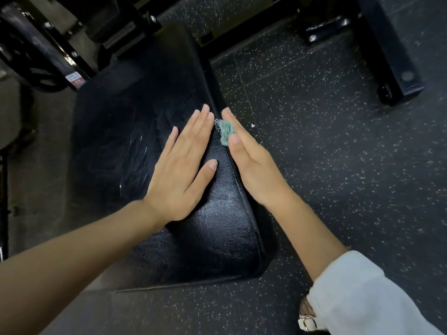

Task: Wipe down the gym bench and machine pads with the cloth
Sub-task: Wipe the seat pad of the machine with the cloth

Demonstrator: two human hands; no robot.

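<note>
Left grip: opened out flat, its four fingers straight and close together and the thumb spread to the side. The palm lies on top of the black textured vinyl bench surface, a little right of its middle. It holds nothing.

Right grip: also opened out, with the fingers straight and pointing away from the person, turned edge-on against the right side wall of the surface. It presses a small bunched teal-green woven cloth onto the stitched seam at that right edge. The thumb lies alongside the cloth, and only a small tuft shows between thumb and forefinger. The two grips sit just beside each other, fingertips nearly level but not touching.

Edges and room: the near end of the surface has rounded corners. Its left half shows pale scuffs and streaks. To the right, the black rubber floor with white speckles lies open as far as the black steel machine frame with bolted feet. More black framework and a dark round weight plate crowd the far left corner.

A white fabric sleeve covers the right forearm, above a pale buckled shoe.
</note>
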